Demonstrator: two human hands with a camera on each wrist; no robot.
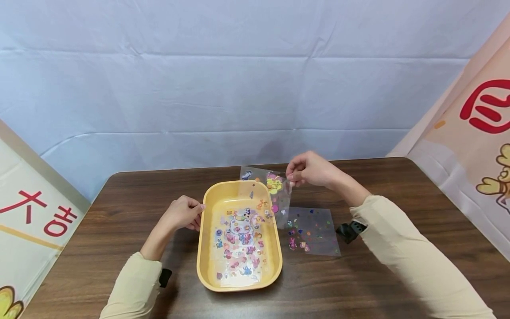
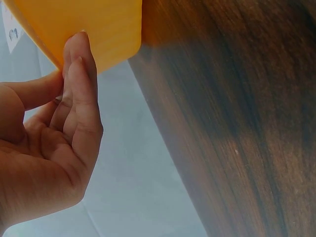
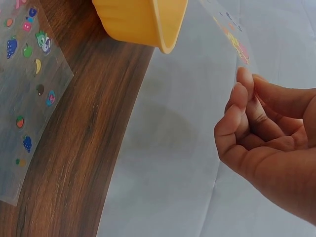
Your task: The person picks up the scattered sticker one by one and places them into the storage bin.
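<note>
A yellow tray point(image 1: 202, 261) stands on the table, with clear sheets of colourful stickers point(image 1: 239, 261) lying inside it. My left hand point(image 1: 184, 213) pinches the tray's left rim between thumb and fingers; the left wrist view shows the fingers against the outer wall. Over the tray's far right corner, my right hand point(image 1: 310, 169) pinches the edge of a transparent sticker sheet point(image 1: 283, 195) between thumb and forefinger. That sheet is raised and slanted, partly overlapping the rim. Another clear sticker sheet point(image 1: 318, 232) lies flat on the table right of the tray.
The dark wooden table point(image 1: 358, 283) ends at a pale cloth backdrop point(image 1: 239, 88). Printed banners hang at both sides, one with red characters on the left point(image 1: 36, 217) and one on the right point(image 1: 474, 155). Each wrist carries a small black device point(image 1: 350, 231).
</note>
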